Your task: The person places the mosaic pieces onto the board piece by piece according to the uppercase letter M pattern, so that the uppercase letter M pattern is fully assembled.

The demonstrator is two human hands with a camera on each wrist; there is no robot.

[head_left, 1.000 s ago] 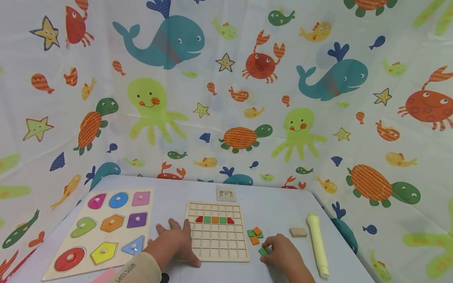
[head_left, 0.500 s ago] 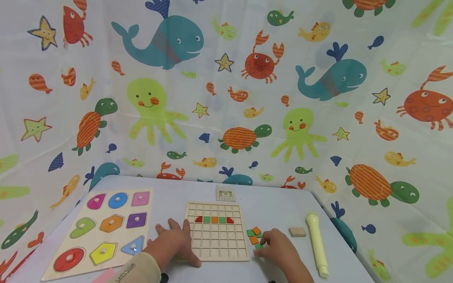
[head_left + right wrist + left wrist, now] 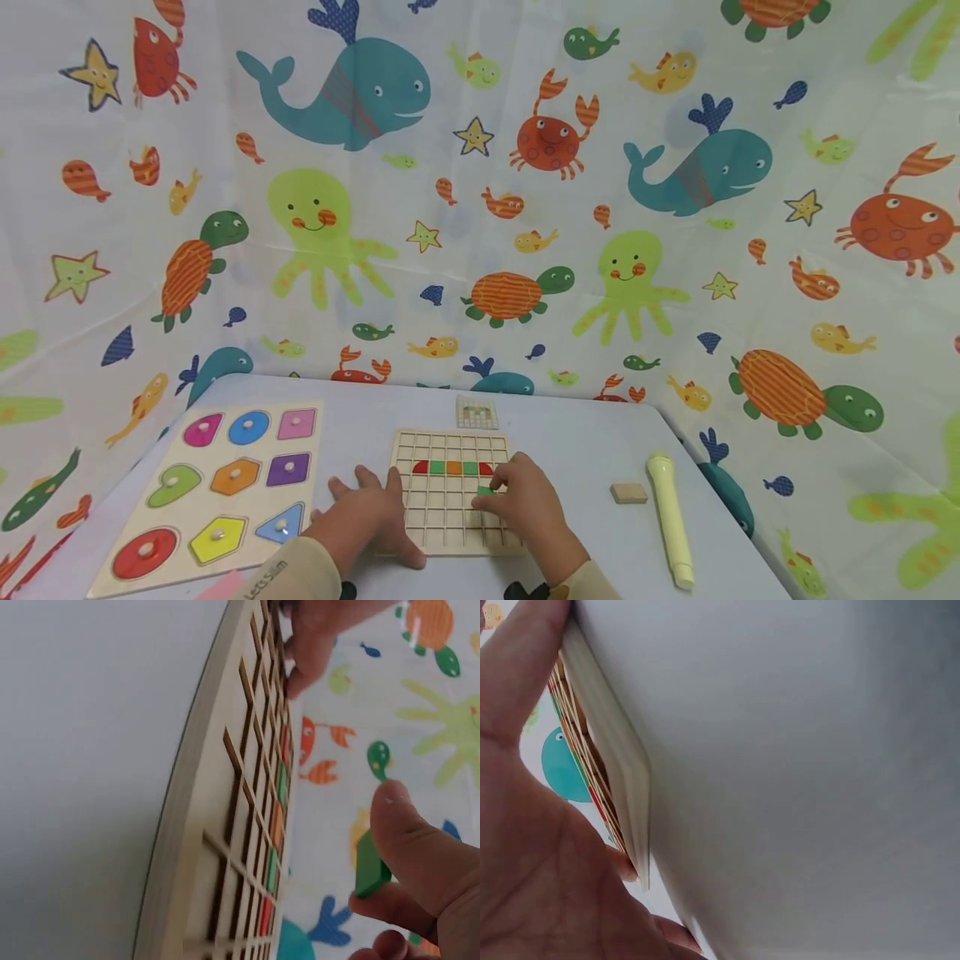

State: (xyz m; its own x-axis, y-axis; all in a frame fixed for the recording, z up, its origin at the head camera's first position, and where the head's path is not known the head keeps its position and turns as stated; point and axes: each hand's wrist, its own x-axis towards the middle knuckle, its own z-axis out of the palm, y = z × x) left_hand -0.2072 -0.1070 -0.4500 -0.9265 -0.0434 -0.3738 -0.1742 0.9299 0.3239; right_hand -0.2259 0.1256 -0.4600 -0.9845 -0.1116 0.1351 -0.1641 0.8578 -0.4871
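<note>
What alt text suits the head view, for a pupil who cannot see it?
A person's right hand pinches a green tile over a gridded wooden board, and the left hand rests at the board's left edge. Five pieces, red, green, orange, green, red, form one row. A peg puzzle lies left; sea-animal cloth hangs behind.

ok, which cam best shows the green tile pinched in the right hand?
Right wrist: the green tile is large there, pinched in the right hand. Head shows it small, partly covered by that hand; left wrist doesn't show it.
</note>
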